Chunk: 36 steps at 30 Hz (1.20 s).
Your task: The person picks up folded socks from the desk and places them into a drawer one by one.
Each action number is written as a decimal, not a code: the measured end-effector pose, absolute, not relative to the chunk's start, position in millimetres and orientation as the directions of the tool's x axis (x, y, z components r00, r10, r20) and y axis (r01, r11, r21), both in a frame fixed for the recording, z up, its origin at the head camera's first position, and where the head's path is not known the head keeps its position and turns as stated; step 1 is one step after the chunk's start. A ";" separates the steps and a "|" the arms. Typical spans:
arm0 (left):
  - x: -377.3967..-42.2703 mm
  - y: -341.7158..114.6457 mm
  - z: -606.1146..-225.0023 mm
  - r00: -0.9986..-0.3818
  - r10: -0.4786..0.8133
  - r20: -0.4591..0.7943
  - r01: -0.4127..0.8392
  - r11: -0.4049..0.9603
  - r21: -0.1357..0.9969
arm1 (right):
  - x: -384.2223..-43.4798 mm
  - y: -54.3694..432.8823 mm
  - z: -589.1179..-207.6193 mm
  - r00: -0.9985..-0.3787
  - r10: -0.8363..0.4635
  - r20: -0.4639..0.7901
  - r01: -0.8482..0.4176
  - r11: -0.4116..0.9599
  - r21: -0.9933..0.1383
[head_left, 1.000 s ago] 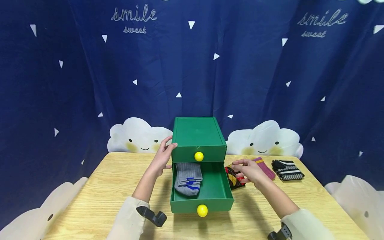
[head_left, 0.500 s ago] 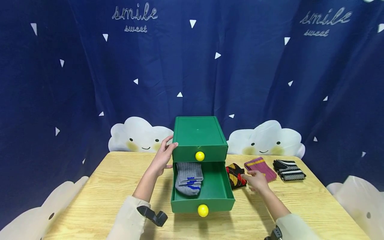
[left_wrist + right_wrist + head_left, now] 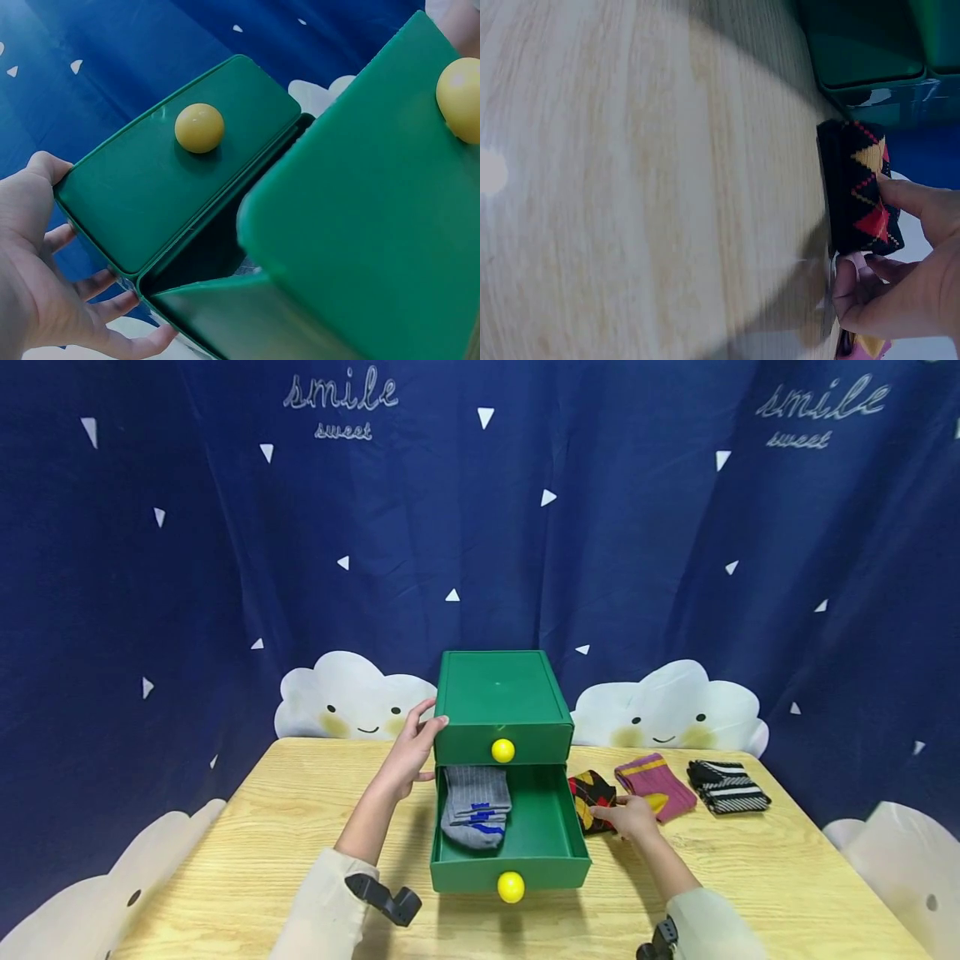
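Our left hand (image 3: 407, 758), fingers apart, touches the green drawer unit (image 3: 501, 693); our right hand (image 3: 633, 818) pinches the argyle sock (image 3: 591, 788).

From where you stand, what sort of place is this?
Probably an indoor tabletop set up for a demonstration, though the wider room is out of view: a navy "smile sweet" curtain hangs behind a wood-grain table, which bears a green two-drawer cabinet and folded socks.

left sleeve (image 3: 321, 906): cream | right sleeve (image 3: 712, 927): cream | wrist cameras (image 3: 384, 900): black
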<state>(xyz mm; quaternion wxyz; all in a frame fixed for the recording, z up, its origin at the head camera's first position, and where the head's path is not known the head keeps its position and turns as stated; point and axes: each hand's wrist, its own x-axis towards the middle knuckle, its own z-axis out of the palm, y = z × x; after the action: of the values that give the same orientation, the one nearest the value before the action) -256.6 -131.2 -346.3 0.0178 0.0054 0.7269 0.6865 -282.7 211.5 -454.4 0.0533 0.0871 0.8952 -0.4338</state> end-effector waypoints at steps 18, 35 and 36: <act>-257.6 -131.8 -347.7 -1.000 0.022 -0.016 -0.014 0.082 0.997 | -281.2 207.6 -456.6 -0.960 0.120 -0.254 0.279 0.307 -0.910; -241.0 -128.7 -329.7 -0.999 0.042 -0.026 -0.023 0.067 0.997 | -271.7 222.6 -446.1 -0.979 -0.027 -0.201 0.190 0.215 -0.958; -244.3 -129.3 -333.2 -0.999 0.040 -0.024 -0.021 0.065 0.998 | -270.6 224.7 -444.1 -0.979 -0.033 -0.202 0.190 0.218 -0.957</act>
<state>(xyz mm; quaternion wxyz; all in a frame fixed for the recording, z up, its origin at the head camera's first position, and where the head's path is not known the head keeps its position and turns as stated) -244.3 -129.3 -333.2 0.0223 0.0062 0.7295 0.6836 -270.6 224.7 -444.1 0.0894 0.0508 0.7752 -0.6233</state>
